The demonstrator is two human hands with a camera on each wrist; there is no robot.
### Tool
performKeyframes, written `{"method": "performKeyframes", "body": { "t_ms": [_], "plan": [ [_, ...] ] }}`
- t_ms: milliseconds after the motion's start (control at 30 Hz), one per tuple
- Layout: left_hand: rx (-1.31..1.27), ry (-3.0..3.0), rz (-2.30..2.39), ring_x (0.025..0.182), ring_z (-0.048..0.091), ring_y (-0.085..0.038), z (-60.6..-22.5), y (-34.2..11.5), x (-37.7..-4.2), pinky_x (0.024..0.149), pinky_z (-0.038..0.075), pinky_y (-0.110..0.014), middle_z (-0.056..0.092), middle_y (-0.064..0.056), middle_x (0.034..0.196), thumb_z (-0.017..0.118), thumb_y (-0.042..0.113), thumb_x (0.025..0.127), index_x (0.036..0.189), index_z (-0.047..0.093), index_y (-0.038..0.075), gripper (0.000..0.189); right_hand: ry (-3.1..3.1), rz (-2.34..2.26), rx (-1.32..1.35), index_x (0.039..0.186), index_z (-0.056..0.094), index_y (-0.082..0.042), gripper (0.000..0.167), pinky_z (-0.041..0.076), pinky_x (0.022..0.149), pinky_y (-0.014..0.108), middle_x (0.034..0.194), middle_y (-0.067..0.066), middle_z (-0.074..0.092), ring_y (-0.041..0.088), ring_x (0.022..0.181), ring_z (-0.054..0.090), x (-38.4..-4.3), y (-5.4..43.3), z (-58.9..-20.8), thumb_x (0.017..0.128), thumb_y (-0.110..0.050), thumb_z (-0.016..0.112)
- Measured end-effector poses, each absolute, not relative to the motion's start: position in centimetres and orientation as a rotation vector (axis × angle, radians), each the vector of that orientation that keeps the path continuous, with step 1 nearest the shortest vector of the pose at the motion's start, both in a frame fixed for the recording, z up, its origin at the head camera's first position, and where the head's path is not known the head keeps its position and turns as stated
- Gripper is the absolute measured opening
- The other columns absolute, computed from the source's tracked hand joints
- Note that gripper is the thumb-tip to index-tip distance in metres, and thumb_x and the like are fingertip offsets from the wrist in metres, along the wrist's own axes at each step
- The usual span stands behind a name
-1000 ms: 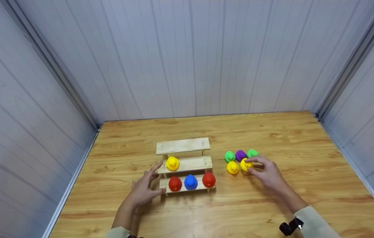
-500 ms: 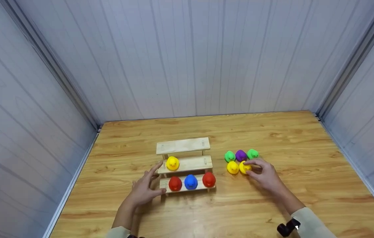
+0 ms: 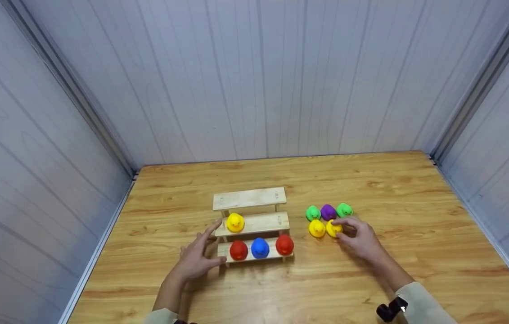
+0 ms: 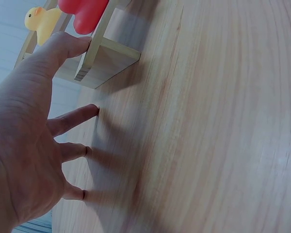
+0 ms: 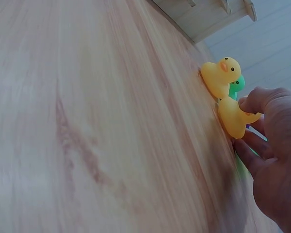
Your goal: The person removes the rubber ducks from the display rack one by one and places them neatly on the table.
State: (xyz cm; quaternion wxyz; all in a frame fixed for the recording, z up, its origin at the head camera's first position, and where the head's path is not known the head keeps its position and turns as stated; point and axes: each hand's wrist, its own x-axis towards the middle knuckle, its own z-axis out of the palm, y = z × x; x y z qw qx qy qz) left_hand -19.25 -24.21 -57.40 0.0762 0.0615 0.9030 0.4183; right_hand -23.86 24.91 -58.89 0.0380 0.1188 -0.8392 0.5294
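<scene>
In the head view my right hand (image 3: 362, 238) pinches a yellow rubber duck (image 3: 333, 228) between thumb and fingers. The right wrist view shows this duck (image 5: 231, 116) low at the tabletop, beside another yellow duck (image 5: 217, 77). Behind them sit two green ducks (image 3: 313, 213) and a purple duck (image 3: 328, 212). My left hand (image 3: 195, 258) is spread at the left end of a three-step wooden stand (image 3: 259, 223). Its thumb touches the lowest step, and its other fingertips reach down to the table in the left wrist view.
On the lowest step stand a red duck (image 3: 238, 250), a blue duck (image 3: 260, 248) and another red duck (image 3: 285, 245). One yellow duck (image 3: 235, 222) sits on the middle step's left. Pale panel walls (image 3: 263, 81) enclose the wooden table (image 3: 371, 180) behind and at both sides.
My right hand has moved slightly left and nearer, bringing its yellow duck close beside the other yellow one. The right green duck now shows more fully. My left hand has stayed in place.
</scene>
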Motion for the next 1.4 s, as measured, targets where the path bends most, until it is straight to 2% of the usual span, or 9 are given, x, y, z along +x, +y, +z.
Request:
{"method": "performKeyframes", "body": {
  "t_ms": [100,200,367,433,767,833,1067,1300,1400],
  "plan": [
    [0.192,2.711,1.253,0.170,0.018,-0.067,-57.4,-24.1,-19.2,0.124,-0.008,-0.098,0.062,-0.022,0.166,0.092,0.039,0.090,0.175,0.034,0.047,0.103,-2.576,1.635,0.368,0.125,0.079,0.004,0.028,0.065,0.111,0.045,0.139,0.029,0.074,0.049,0.132,0.074,-23.8,25.0,-59.0,0.098,0.011,0.077],
    [0.198,2.711,1.257,0.170,0.018,-0.067,-57.4,-24.1,-19.1,0.123,-0.009,-0.098,0.062,-0.022,0.166,0.092,0.038,0.090,0.175,0.034,0.047,0.103,-2.575,1.635,0.363,0.125,0.079,0.004,0.028,0.065,0.110,0.042,0.139,0.029,0.074,0.046,0.131,0.076,-23.8,24.9,-59.0,0.097,0.012,0.077],
    [0.206,2.703,1.286,0.170,0.015,-0.068,-57.3,-24.2,-19.2,0.122,-0.010,-0.098,0.063,-0.024,0.165,0.092,0.035,0.090,0.175,0.036,0.045,0.102,-2.568,1.614,0.347,0.123,0.080,0.003,0.028,0.066,0.108,0.035,0.135,0.026,0.076,0.023,0.126,0.078,-24.0,24.8,-59.1,0.096,0.012,0.079],
    [0.205,2.704,1.288,0.170,0.015,-0.068,-57.4,-24.2,-19.2,0.122,-0.010,-0.098,0.062,-0.024,0.165,0.093,0.034,0.090,0.175,0.037,0.044,0.102,-2.569,1.607,0.347,0.122,0.080,0.003,0.028,0.066,0.107,0.034,0.134,0.025,0.077,0.020,0.124,0.077,-24.0,24.8,-59.0,0.096,0.012,0.080],
    [0.212,2.713,1.259,0.168,0.019,-0.069,-57.7,-24.3,-19.3,0.123,-0.008,-0.099,0.061,-0.024,0.166,0.092,0.039,0.090,0.176,0.035,0.046,0.103,-2.591,1.573,0.383,0.124,0.081,0.000,0.027,0.065,0.112,0.047,0.132,0.021,0.079,0.042,0.132,0.076,-24.1,25.0,-57.9,0.098,0.006,0.081],
    [0.210,2.715,1.253,0.168,0.019,-0.069,-57.7,-24.3,-19.3,0.123,-0.008,-0.098,0.061,-0.023,0.166,0.092,0.039,0.090,0.176,0.034,0.046,0.104,-2.601,1.570,0.375,0.125,0.081,0.000,0.027,0.064,0.113,0.049,0.135,0.022,0.078,0.042,0.133,0.075,-24.2,25.0,-57.5,0.098,0.006,0.080],
    [0.200,2.714,1.250,0.169,0.019,-0.069,-57.6,-24.4,-19.3,0.123,-0.008,-0.098,0.061,-0.024,0.166,0.092,0.039,0.089,0.176,0.034,0.046,0.104,-2.663,1.502,0.351,0.125,0.082,-0.008,0.026,0.060,0.119,0.055,0.138,0.017,0.077,0.027,0.137,0.069,-24.8,24.9,-56.3,0.101,0.002,0.079],
    [0.205,2.717,1.249,0.169,0.018,-0.069,-57.6,-24.3,-19.3,0.122,-0.008,-0.099,0.063,-0.023,0.164,0.092,0.038,0.089,0.176,0.034,0.045,0.104,-2.612,1.526,0.416,0.126,0.081,0.000,0.027,0.061,0.117,0.056,0.137,0.020,0.077,0.040,0.135,0.071,-25.3,24.4,-55.1,0.099,0.006,0.079],
    [0.206,2.721,1.250,0.169,0.020,-0.068,-57.6,-24.3,-19.4,0.122,-0.007,-0.099,0.063,-0.022,0.164,0.092,0.037,0.089,0.176,0.035,0.045,0.104,-2.588,1.539,0.447,0.126,0.080,0.002,0.027,0.063,0.114,0.054,0.137,0.020,0.077,0.041,0.134,0.072,-25.5,24.0,-54.4,0.100,0.006,0.078]
  ]
}}
